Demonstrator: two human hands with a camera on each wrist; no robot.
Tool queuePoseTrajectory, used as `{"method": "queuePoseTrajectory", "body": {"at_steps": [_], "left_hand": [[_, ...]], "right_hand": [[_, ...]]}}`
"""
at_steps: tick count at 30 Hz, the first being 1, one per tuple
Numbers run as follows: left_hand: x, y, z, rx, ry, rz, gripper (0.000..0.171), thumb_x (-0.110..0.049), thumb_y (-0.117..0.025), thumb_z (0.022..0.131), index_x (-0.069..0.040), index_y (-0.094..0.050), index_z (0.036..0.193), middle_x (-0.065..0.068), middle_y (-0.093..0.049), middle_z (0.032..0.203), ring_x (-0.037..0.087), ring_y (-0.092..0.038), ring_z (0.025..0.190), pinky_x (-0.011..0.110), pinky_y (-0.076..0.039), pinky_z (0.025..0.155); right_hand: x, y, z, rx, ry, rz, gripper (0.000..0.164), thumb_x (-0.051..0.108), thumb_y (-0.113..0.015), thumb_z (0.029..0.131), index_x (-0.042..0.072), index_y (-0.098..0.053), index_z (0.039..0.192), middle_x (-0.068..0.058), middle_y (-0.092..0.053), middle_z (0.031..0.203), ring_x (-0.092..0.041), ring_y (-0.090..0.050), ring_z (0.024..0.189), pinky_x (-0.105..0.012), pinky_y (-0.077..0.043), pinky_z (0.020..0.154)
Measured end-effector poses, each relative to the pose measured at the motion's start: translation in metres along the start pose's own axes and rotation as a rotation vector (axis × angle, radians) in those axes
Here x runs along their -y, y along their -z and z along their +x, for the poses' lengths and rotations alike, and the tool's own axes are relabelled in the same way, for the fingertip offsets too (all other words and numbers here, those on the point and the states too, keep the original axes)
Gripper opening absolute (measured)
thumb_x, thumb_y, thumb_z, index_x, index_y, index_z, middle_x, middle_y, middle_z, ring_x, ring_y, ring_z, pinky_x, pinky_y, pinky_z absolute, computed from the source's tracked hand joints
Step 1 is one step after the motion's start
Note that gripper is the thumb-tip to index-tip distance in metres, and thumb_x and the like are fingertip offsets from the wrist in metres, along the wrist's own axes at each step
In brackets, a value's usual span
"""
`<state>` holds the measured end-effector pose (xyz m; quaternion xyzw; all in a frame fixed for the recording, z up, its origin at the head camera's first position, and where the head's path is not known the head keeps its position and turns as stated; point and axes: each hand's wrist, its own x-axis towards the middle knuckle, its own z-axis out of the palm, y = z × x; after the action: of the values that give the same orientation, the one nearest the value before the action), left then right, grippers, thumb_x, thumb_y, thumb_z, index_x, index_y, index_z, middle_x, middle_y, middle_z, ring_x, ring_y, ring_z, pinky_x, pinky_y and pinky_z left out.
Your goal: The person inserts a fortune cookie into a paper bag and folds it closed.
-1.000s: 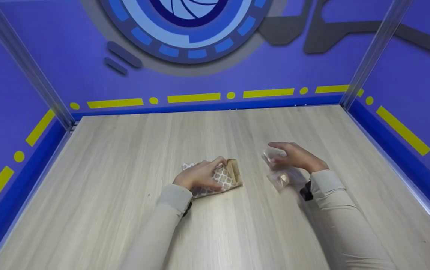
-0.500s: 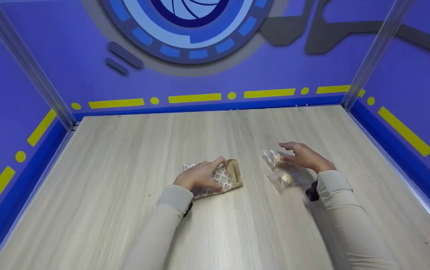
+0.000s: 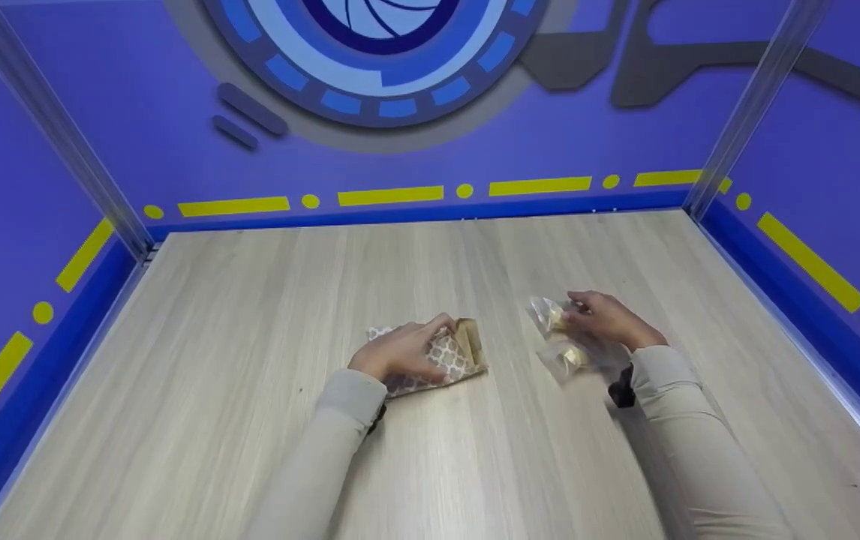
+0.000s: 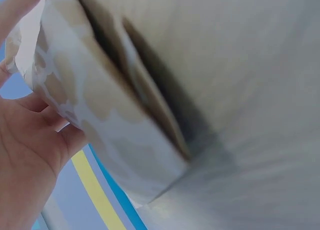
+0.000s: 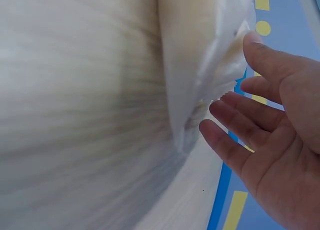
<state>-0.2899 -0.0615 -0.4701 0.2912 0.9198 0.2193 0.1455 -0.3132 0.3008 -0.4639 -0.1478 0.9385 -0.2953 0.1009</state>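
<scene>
My left hand [image 3: 404, 352] holds a paper bag [image 3: 446, 360] with a white-and-tan pattern on the table, thumb on the near side and fingers over the top. The bag's mouth faces right and gapes a little, as the left wrist view shows at the bag [image 4: 115, 105]. To the right lie two clear plastic packets, the far packet [image 3: 548, 313] and the near packet [image 3: 565, 358], each with a small pale-yellow piece inside. My right hand [image 3: 610, 319] is at the right end of the far packet. In the right wrist view its fingers [image 5: 225, 145] are loosely bent beside a packet [image 5: 200, 55].
A light wood-grain table [image 3: 250, 300] carries everything. Blue-purple panels [image 3: 370, 165] with yellow marks stand at the back and both sides, joined by metal posts [image 3: 738, 112] at the corners.
The far packet, earlier in my right hand's fingers, now lies behind the near packet. My right hand has drawn back to the right, then dipped slightly. The left hand and bag stay put.
</scene>
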Motion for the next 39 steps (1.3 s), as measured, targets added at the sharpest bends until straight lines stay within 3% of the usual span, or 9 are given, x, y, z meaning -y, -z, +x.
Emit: {"method": "queuePoseTrajectory", "body": {"at_steps": [10,15,20,27,34,39], "left_hand": [[0.0,0.001,0.0,0.006,-0.017,-0.009,0.069,-0.037,-0.079,0.076,-0.031,-0.04,0.132,-0.001,-0.056,0.087,0.015,-0.047,0.071,0.031,-0.041,0.061],[0.001,0.001,0.0,0.006,-0.016,-0.014,0.068,-0.036,-0.079,0.076,-0.031,-0.039,0.132,-0.001,-0.054,0.084,0.015,-0.045,0.069,0.031,-0.04,0.06],[0.002,0.0,0.001,0.005,-0.039,-0.016,0.068,-0.033,-0.079,0.077,-0.03,-0.039,0.132,0.0,-0.057,0.088,0.016,-0.047,0.072,0.031,-0.042,0.066],[0.001,-0.001,0.002,0.005,-0.036,-0.018,0.069,-0.031,-0.079,0.076,-0.029,-0.039,0.132,0.0,-0.058,0.09,0.016,-0.047,0.072,0.031,-0.041,0.065],[0.001,-0.001,0.002,-0.002,-0.039,-0.023,0.068,-0.031,-0.079,0.076,-0.029,-0.04,0.131,0.0,-0.058,0.089,0.016,-0.048,0.071,0.031,-0.042,0.064],[0.001,-0.001,0.001,-0.011,-0.05,-0.017,0.068,-0.032,-0.08,0.076,-0.028,-0.04,0.131,-0.001,-0.058,0.089,0.016,-0.048,0.072,0.031,-0.041,0.065]], "right_hand": [[-0.002,-0.002,-0.001,0.006,-0.025,-0.023,0.061,0.027,-0.051,0.099,-0.012,-0.033,0.142,-0.032,-0.052,0.131,-0.043,-0.049,0.124,-0.055,-0.037,0.104],[-0.005,-0.003,0.0,-0.026,-0.017,-0.021,0.059,0.025,-0.056,0.097,-0.013,-0.038,0.139,-0.025,-0.06,0.118,-0.032,-0.056,0.105,-0.049,-0.044,0.095],[-0.009,-0.004,0.001,-0.081,0.036,-0.03,0.054,0.022,-0.062,0.093,-0.014,-0.049,0.13,-0.016,-0.061,0.1,-0.023,-0.052,0.088,-0.042,-0.045,0.084],[-0.012,-0.005,0.001,-0.107,-0.038,0.118,0.057,0.024,-0.067,0.09,-0.008,-0.049,0.133,-0.024,-0.056,0.119,-0.037,-0.057,0.11,-0.047,-0.048,0.091],[-0.012,-0.005,0.001,-0.113,-0.058,0.196,0.047,0.018,-0.067,0.09,-0.003,-0.047,0.127,-0.024,-0.05,0.125,-0.037,-0.056,0.109,-0.037,-0.051,0.082],[-0.01,-0.004,0.0,-0.102,-0.072,0.232,0.045,0.015,-0.064,0.09,-0.001,-0.045,0.127,-0.023,-0.056,0.117,-0.029,-0.058,0.099,-0.033,-0.052,0.076]]}}
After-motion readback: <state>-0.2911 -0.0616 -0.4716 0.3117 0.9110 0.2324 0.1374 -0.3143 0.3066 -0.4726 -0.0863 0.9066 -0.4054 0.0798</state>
